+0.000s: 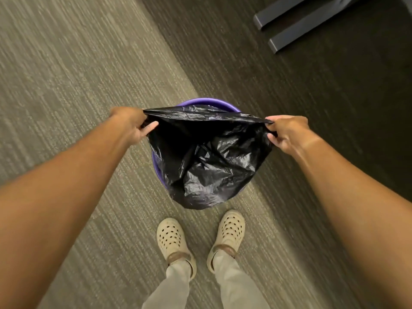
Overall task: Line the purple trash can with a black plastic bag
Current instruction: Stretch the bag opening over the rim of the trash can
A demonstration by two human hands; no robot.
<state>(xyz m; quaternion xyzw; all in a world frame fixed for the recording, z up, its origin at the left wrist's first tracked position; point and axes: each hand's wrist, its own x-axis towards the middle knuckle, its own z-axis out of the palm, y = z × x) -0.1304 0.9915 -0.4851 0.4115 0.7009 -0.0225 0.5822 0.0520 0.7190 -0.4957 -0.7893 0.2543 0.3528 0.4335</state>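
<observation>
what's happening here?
A person stands over a purple trash can on the carpet, holding a black plastic bag stretched between both hands. The left hand and right hand each pinch one side of the bag's top edge. The bag hangs over the can and hides most of it; its edge is not yet folded over the rim, so the can isn't lined.
</observation>
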